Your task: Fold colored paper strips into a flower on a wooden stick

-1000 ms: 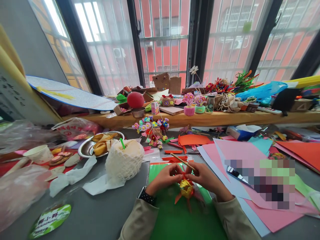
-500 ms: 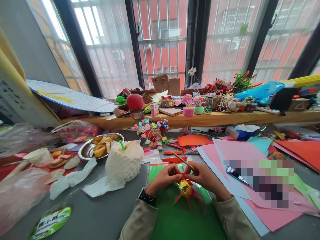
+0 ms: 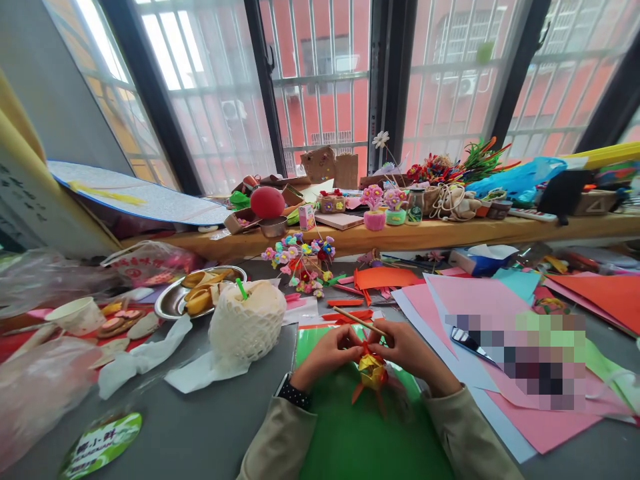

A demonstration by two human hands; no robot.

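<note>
Yellow and red paper makes up the small ornament (image 3: 373, 373) that the two hands meet over, above a green mat (image 3: 370, 447); loose paper strips hang from its underside toward six o'clock. Taking the ornament as the centre of the dial, the left hand (image 3: 329, 359) comes in from nine o'clock, thumb and forefinger pressed together on the red tip at the top. The right hand (image 3: 413, 353) comes in from between two and three, its fingers clamped on a thin stick (image 3: 357, 320) that points toward ten o'clock — whether its thumb also grips the red tip, I cannot tell. Between nine and ten stands a coconut (image 3: 247, 323) in white netting with a green straw (image 3: 241, 289), and just beyond it a metal dish (image 3: 167, 308) holds banana peels (image 3: 197, 299). Near eleven are colourful craft flowers (image 3: 300, 257); at twelve lies a piece of orange paper (image 3: 387, 277). Toward two, sheets of pink paper (image 3: 477, 293) overlap, and a phone (image 3: 467, 342) — mostly blurred out — lies on them between two and three. A green-and-white label (image 3: 105, 443) is on the grey table (image 3: 200, 433), between eight and nine.
</note>
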